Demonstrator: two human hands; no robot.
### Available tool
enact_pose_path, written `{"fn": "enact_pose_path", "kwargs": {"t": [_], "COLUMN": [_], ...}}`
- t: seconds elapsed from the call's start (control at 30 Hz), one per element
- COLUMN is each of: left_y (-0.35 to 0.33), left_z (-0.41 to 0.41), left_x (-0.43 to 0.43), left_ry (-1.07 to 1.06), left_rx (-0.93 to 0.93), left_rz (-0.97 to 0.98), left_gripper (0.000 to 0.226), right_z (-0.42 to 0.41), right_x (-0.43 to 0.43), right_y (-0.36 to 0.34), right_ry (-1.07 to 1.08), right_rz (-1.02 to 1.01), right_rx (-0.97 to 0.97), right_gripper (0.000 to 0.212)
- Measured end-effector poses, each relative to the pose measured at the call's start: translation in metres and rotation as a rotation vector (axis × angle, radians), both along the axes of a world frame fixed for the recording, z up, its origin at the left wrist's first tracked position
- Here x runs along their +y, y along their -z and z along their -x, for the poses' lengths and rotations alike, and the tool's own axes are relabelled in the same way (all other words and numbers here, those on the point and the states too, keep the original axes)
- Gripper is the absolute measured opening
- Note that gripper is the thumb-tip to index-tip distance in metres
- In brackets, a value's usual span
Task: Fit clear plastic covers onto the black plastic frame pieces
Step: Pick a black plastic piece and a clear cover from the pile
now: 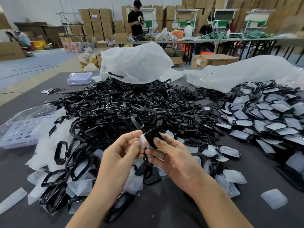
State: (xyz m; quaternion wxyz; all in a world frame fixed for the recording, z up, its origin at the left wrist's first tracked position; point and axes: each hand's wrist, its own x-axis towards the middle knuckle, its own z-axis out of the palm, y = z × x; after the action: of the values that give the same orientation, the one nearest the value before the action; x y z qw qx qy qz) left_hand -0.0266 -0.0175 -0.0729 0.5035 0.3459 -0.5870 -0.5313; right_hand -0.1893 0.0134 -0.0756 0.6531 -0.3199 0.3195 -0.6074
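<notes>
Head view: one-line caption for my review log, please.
Left hand and right hand hold a clear cover against a black frame over a table heaped with frames.

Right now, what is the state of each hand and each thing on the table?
left hand, pinches the clear cover.
right hand, holds the black frame piece.
clear cover, against the black frame piece; fit unclear.
pile of bare frames, loose, uncovered.
covered pieces, heaped on the right.

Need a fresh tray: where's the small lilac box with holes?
Head view, far left: the lilac box sits on the table beside the white plastic bag, behind the pile of black frames.
</notes>
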Motion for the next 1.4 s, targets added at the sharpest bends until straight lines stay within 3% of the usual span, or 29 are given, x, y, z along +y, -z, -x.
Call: {"fn": "enact_pose_path", "kwargs": {"t": [0.13, 0.37, 0.53, 0.67, 0.77, 0.9, 1.0, 1.13, 1.27, 1.4], "left_y": [0.005, 0.008, 0.008, 0.004, -0.004, -0.006, -0.003, 0.000, 0.002, 0.001], "left_z": [0.002, 0.000, 0.001, -0.003, -0.006, -0.009, -0.009, -0.004, 0.007, 0.012], "left_x": [0.002, 0.002, 0.002, -0.002, -0.002, -0.004, -0.009, -0.007, -0.001, 0.004], "left_ry": [-0.032, -0.119, -0.184, -0.279, -0.274, -0.193, -0.115, -0.001, -0.004, -0.023], "left_rx": [-0.117, -0.529, -0.558, -0.384, -0.175, 0.033, 0.082, 0.006, 0.045, 0.111], "left_rz": [0.083, 0.583, 0.659, 0.395, 0.123, -0.032, -0.099, -0.126, -0.131, -0.126], "left_gripper": [0.030, 0.052, 0.034, 0.033, 0.035, 0.032, 0.025, 0.023, 0.012, 0.015], "right_z": [-0.001, 0.006, 0.006, 0.010, 0.011, 0.006, 0.006, 0.001, -0.005, -0.009], "right_x": [0.002, 0.004, 0.002, -0.001, 0.000, 0.002, 0.003, 0.001, 0.003, 0.004], "right_y": [0.000, -0.002, 0.000, -0.002, -0.001, -0.002, -0.003, -0.001, 0.001, 0.003], "right_ry": [-0.039, -0.150, -0.081, 0.001, 0.009, 0.099, 0.187, 0.254, 0.309, 0.341], "right_rz": [0.021, 0.027, -0.030, -0.054, -0.061, -0.047, -0.031, 0.015, 0.077, 0.092], "right_rx": [0.016, -0.127, -0.243, -0.144, 0.081, 0.312, 0.349, 0.434, 0.557, 0.620], "right_gripper": [0.037, 0.025, 0.021, 0.015, 0.021, 0.016, 0.017, 0.014, 0.014, 0.015]}}
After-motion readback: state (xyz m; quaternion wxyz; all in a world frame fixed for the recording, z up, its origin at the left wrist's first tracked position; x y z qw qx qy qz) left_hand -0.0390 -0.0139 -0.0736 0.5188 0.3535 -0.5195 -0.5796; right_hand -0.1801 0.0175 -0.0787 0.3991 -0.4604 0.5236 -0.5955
